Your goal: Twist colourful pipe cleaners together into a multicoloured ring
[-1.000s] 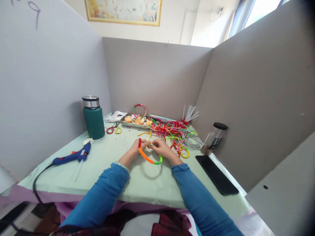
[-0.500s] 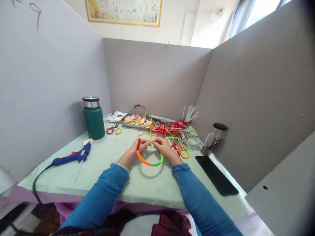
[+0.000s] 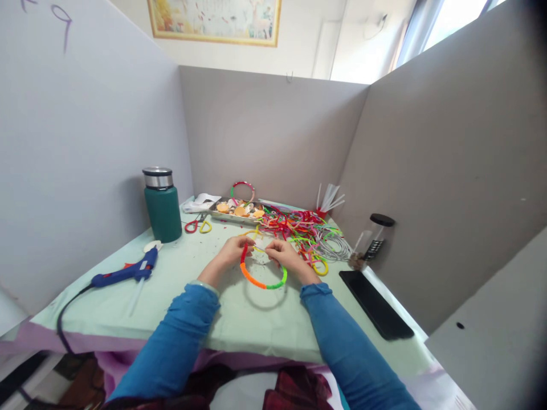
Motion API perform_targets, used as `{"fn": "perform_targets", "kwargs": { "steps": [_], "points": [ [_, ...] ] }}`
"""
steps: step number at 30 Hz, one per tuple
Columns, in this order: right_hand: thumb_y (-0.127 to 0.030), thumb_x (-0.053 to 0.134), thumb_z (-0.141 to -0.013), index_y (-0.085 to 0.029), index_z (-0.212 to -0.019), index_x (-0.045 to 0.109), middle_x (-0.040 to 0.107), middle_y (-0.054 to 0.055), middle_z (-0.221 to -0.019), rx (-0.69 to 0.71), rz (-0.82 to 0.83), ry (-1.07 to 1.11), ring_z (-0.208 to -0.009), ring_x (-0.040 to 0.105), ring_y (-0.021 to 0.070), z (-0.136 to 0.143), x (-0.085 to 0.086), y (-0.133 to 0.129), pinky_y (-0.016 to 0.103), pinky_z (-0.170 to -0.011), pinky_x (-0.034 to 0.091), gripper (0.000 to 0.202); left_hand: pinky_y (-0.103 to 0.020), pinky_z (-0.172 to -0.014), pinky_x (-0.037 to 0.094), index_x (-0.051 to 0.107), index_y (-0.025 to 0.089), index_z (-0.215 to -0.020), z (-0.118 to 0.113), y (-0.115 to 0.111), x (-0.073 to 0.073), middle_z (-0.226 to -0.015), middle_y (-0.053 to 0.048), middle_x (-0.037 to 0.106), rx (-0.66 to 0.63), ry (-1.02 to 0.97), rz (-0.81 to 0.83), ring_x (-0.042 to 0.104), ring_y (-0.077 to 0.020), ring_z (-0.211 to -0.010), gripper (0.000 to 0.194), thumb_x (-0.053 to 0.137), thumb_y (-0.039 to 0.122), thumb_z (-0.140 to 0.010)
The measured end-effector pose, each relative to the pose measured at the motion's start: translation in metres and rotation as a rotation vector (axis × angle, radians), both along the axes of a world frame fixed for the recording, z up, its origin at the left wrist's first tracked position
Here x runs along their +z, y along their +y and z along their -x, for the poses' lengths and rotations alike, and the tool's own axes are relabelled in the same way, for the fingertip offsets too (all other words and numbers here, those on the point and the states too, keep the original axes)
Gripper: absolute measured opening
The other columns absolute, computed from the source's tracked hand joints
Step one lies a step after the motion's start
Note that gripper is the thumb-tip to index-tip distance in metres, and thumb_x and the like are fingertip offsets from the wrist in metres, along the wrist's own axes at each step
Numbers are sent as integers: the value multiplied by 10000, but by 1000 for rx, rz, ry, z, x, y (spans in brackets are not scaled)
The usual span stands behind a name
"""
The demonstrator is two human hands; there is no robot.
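Observation:
A ring wound with fuzzy pipe cleaner [image 3: 254, 281] in red, orange and green hangs between my hands above the table. My left hand [image 3: 233, 251] is closed, pinching the ring near its red end. My right hand [image 3: 282, 254] is closed too, its fingertips pinched on a thin yellow pipe cleaner [image 3: 258, 249] that runs across the gap at the ring's far side. The ring's green part passes just below the right fingers. Part of the far side is hidden by my fingers.
Behind my hands lie a tray [image 3: 235, 218] of shell-like pieces, a second ring [image 3: 243, 183] and a tangle of pipe cleaners [image 3: 299, 225]. Scissors [image 3: 199, 226], a green bottle [image 3: 163, 213] and a glue gun [image 3: 126, 273] sit left; a black phone [image 3: 376, 304] and a jar [image 3: 376, 239], right.
My hands have drawn apart, with the left moving slightly left. The ring has shifted a little to the right, and the yellow strand has swung from upright to lying between the hands.

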State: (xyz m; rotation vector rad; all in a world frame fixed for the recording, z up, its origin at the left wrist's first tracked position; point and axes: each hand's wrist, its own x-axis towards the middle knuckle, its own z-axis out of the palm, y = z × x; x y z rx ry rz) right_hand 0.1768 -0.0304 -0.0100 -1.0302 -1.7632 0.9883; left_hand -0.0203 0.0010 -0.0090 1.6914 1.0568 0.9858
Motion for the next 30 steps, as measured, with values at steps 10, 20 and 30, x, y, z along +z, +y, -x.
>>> {"fn": "perform_targets", "kwargs": {
  "steps": [10,20,30],
  "points": [
    [-223,537,-685,-160,-670,518,487,-56,-510,-20,59,-18,-354,405,54,1,0,-1,176,-340,306,67,-282,-678,472,654,148,-865,5,2,3,-795,-55,672,45,113,-176,615,-177,-723,257,550,246,-651],
    [-207,525,-681,-150,-700,566,482,-48,-531,-79,24,-160,-392,404,55,3,-5,1,174,-370,289,72,-278,-697,469,619,134,-887,-2,-1,0,-793,-55,642,-93,53,-237,597,-154,-711,271,601,281,-659],
    [-210,512,-693,-159,-690,584,495,-44,-543,76,-1,-128,-452,390,61,8,-6,0,179,-440,299,88,-265,-764,451,641,150,-864,-17,-11,4,-864,-53,642,-34,101,-450,581,-149,-803,195,544,200,-703]
  ]
}}
